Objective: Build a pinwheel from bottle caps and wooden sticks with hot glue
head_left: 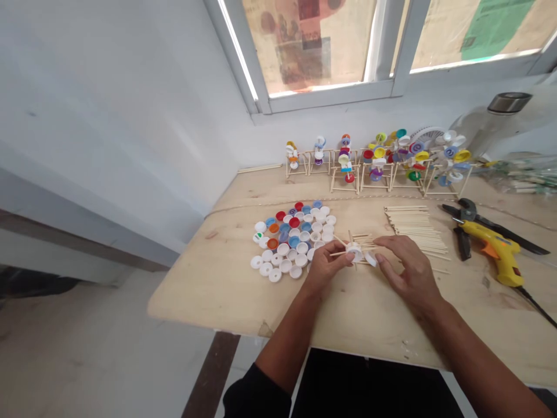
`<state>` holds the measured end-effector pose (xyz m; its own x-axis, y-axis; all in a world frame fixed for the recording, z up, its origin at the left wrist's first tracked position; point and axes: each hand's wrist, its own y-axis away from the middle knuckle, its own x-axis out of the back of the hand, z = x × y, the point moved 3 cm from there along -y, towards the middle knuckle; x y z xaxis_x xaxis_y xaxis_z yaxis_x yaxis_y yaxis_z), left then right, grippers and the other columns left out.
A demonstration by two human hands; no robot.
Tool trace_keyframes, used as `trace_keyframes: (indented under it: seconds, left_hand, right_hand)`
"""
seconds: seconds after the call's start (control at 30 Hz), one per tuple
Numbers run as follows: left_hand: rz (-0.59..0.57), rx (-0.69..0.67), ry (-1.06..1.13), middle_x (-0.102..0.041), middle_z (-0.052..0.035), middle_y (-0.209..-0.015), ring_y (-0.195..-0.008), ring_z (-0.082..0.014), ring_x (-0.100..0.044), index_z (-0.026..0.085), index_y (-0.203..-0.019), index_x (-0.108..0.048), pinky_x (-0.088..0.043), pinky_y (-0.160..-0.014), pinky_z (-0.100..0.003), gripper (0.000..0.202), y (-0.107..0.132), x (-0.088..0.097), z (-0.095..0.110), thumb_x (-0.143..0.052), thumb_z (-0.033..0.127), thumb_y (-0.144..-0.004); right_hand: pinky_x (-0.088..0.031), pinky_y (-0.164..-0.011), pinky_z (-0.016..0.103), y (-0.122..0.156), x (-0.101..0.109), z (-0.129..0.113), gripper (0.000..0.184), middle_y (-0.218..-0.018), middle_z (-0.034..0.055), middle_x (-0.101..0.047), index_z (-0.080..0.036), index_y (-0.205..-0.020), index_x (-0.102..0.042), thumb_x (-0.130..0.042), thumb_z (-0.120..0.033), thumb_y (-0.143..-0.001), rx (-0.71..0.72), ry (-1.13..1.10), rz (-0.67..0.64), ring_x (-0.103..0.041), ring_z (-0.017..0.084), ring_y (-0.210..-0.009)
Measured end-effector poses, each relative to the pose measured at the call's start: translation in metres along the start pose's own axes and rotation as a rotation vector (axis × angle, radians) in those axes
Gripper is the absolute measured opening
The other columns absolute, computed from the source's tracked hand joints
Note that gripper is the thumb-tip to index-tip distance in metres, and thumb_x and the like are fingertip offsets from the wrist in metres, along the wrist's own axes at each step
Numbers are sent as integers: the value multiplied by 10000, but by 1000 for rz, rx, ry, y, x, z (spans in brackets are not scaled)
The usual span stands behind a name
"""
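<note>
My left hand [327,266] is closed on a white bottle cap hub [354,251] with thin wooden sticks poking out around it. At the end of a stick on its right side sits a white bottle cap [371,259], and the fingers of my right hand [407,268] are closed around that cap and stick. Behind the hub, more short sticks [363,238] lie on the table, partly hidden by my hands. To the left is a spread of loose bottle caps [285,249], mostly white, with some red, blue and orange ones.
Long wooden sticks [418,229] lie in a row to the right. Beyond them are a yellow glue gun [491,244] and black-handled cutters [509,232]. Small stick-framed wheels of colored caps [376,159] stand along the back, near a plastic bag [531,174].
</note>
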<state>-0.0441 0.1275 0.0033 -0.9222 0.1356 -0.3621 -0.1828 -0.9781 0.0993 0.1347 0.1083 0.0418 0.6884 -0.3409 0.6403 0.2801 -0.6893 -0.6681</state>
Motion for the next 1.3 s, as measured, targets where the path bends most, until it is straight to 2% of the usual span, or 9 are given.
trace_keyframes:
  seconds: [0.2,0.4,0.63,0.8,0.93,1.03,1.13,1.3]
  left_hand:
    - [26,9,8,-655,-18,-715,-638,-130,-580,152,-787,-694,-474,-643,-265,320,-2,1,-5,-823,357,-577]
    - [15,19,11,-657,-19,-688,-603,-118,-561,146,-789,-691,-449,-622,-256,339,-4,4,-10,-828,366,-572]
    - [13,22,79,-678,-27,-732,-646,-129,-578,156,-821,-692,-445,-640,-262,350,0,2,-6,-832,357,-571]
    - [-12,36,81,-680,-32,-696,-635,-136,-590,148,-736,-680,-447,-651,-269,305,2,-2,-4,-844,330,-554]
    - [32,5,110,-680,-30,-665,-607,-140,-597,143,-709,-675,-453,-638,-280,302,-1,0,-6,-850,323,-542]
    - [89,-36,145,-677,-26,-666,-600,-143,-602,145,-724,-665,-461,-625,-286,345,-4,5,-8,-851,361,-529]
    - [136,-72,181,-673,-21,-696,-612,-140,-607,148,-774,-656,-468,-627,-286,370,-5,8,-6,-829,399,-564]
    - [138,-94,212,-666,-36,-711,-606,-133,-598,127,-779,-661,-469,-621,-282,357,-1,5,1,-821,382,-588]
  right_hand:
    - [-461,-761,342,0,-2,-1,93,-844,49,-680,-199,-902,-620,-545,-168,-858,19,-25,-12,-606,182,-814]
    - [-441,-708,322,0,-3,-3,66,-803,39,-665,-193,-896,-609,-553,-172,-866,17,-42,-42,-585,170,-765]
    - [-431,-671,300,-1,-2,-5,59,-766,25,-640,-194,-891,-598,-544,-173,-882,23,-60,-24,-563,151,-731]
    - [-434,-670,302,-1,-2,-7,52,-750,23,-637,-192,-869,-597,-551,-170,-876,14,-57,6,-565,152,-726]
    - [-458,-710,310,-1,-1,-5,57,-792,29,-660,-198,-883,-603,-547,-188,-877,-26,-91,16,-592,161,-765]
    - [-475,-739,313,1,0,6,85,-848,43,-682,-201,-899,-610,-530,-227,-886,-129,-94,52,-618,173,-810]
    - [-476,-700,306,6,-4,18,129,-822,41,-681,-203,-869,-618,-507,-262,-895,-190,-17,-3,-620,175,-783]
    - [-444,-722,332,10,-13,21,127,-791,37,-672,-207,-821,-623,-515,-243,-876,-133,42,-118,-598,185,-761]
